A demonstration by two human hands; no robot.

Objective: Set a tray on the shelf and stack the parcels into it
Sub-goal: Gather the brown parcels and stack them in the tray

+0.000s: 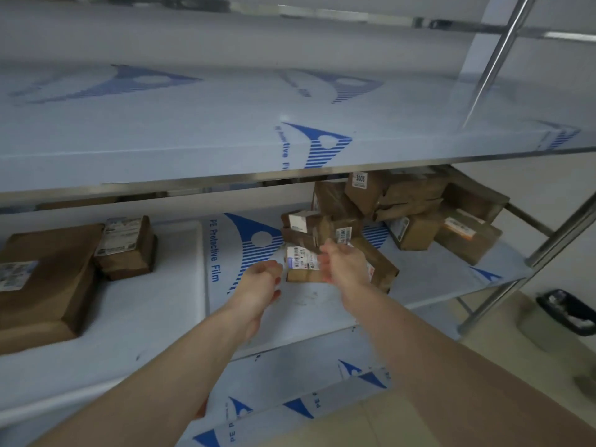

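A white tray (151, 317) lies on the left of the middle shelf (322, 304). In it are a large brown parcel (48, 285) and a smaller labelled parcel (127, 250) beside it. To the tray's right, a small brown parcel (301, 269) with a white barcode label rests on the shelf at the front of a pile of parcels (406, 204). My left hand (259, 283) hovers just left of this small parcel with fingers curled and nothing in it. My right hand (343, 264), blurred, is at the parcel's right side with fingers apart, hiding that end.
The upper shelf (193, 140), covered in blue-printed protective film, overhangs the pile. Steel posts (554, 233) stand at the right end. A black object (567, 312) sits on the floor to the right. A lower shelf (290, 398) shows below my arms.
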